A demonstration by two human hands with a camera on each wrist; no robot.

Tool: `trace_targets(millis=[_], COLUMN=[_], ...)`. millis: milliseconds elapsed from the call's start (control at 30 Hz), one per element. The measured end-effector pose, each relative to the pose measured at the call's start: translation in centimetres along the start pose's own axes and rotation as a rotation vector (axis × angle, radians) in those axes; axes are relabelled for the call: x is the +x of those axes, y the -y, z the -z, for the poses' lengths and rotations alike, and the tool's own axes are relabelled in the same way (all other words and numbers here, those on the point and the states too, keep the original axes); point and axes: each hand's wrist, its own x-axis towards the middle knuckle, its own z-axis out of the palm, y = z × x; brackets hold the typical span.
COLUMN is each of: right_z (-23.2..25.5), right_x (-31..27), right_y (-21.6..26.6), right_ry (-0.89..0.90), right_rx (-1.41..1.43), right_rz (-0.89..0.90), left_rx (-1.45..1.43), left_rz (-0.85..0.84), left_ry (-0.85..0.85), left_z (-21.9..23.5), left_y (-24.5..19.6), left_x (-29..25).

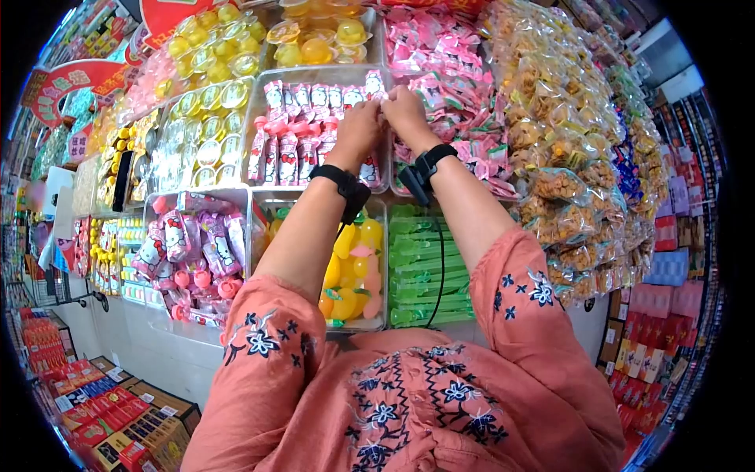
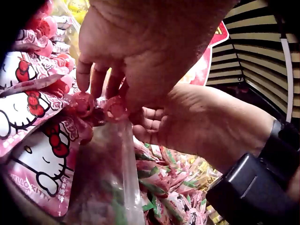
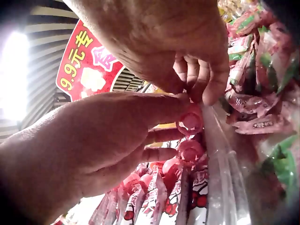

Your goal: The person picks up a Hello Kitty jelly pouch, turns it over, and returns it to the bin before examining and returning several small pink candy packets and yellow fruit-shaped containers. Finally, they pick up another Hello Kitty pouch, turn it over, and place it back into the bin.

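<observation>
Pink cat-print spout pouches (image 1: pixel 299 98) stand in rows inside a clear tray (image 1: pixel 271 187). My left hand (image 1: pixel 358 134) is at the tray's right end, its fingers curled about the pink cap (image 2: pixel 116 108) of a pouch. Another pink cap (image 2: pixel 82 104) sits just beside those fingers. Close against it, my right hand (image 1: pixel 406 114) bends its fingers inward over the tray's side wall (image 3: pixel 218 154). In the right wrist view the fingertips of both hands meet above the caps. What the right fingertips hold is hidden; I cannot tell.
Pink wrapped sweets (image 1: pixel 448 102) fill the bin on the right, beside heaped bagged snacks (image 1: pixel 550 118). Yellow jelly cups (image 1: pixel 208 130) stand left. Nearer are loose pink pouches (image 1: pixel 193 248), yellow fruit-shaped packs (image 1: pixel 350 267) and green sticks (image 1: pixel 425 271). A black cable (image 1: pixel 442 259) hangs from the right wrist.
</observation>
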Motion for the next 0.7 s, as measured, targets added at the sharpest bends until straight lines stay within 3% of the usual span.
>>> trace_targets(millis=[100, 200, 233, 333, 367, 500, 700], right_z=[0.4, 2.9, 3.1, 3.9, 4.0, 2.9, 3.3], right_x=[0.7, -0.9, -1.1, -2.6, -2.8, -4.0, -3.9], right_y=[-0.8, 0.6, 0.7, 1.5, 2.0, 3.1, 5.3], right_ry=[0.075, -0.001, -0.004, -0.053, 0.027, 0.029, 0.106], right_rx=[0.218, 0.403, 0.352, 0.239, 0.214, 0.064, -0.112], right_rz=[-0.169, -0.165, -0.125, 0.224, 0.238, 0.265, 0.151], left_rx=[-0.047, -0.207, -0.263, -0.424, -0.414, -0.48, -0.543], left_rz=[0.061, 0.115, 0.08, 0.138, 0.121, 0.145, 0.264], left_ry=[0.049, -0.12, -0.165, -0.16, -0.164, -0.148, -0.081], left_z=[0.4, 2.8, 3.9, 6.7, 6.6, 7.3, 8.7], left_y=[0.5, -0.4, -1.2, -4.3, -4.0, -4.5, -5.3], left_x=[0.5, -0.4, -1.0, -4.6, -5.9, -10.9, -17.7])
